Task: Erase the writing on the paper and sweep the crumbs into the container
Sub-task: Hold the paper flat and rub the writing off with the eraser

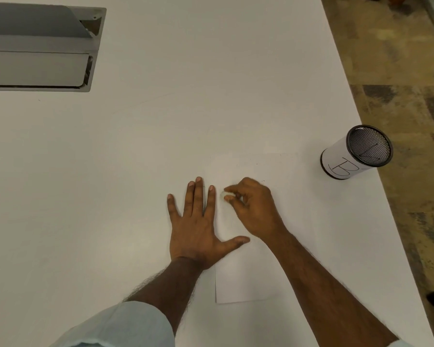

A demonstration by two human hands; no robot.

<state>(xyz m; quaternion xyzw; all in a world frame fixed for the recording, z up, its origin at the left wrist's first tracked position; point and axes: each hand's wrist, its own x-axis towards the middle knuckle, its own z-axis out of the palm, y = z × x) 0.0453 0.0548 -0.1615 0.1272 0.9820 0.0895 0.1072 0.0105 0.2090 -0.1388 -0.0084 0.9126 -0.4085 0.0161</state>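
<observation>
Two bare hands are working over a plain white paper sheet (243, 279) that's lying flat on the smooth white bench (148, 151). Left grip (196, 221) is spreading wide and flat, with the thumb crossing the sheet's left edge. Right grip (256, 209) is pinching a small pale eraser (224, 195), which is blurry, against the paper. Round black mesh container (356, 154) is standing near the bench's right edge, wearing a white wrap with a hand-drawn "B".

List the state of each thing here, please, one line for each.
Paper: lying flat.
Eraser: pinched, on the paper, blurred.
Left hand: open, flat, pressing the paper's left edge.
Right hand: pinching the eraser.
Container: upright, top open.
Hatch: upper flap raised.
</observation>
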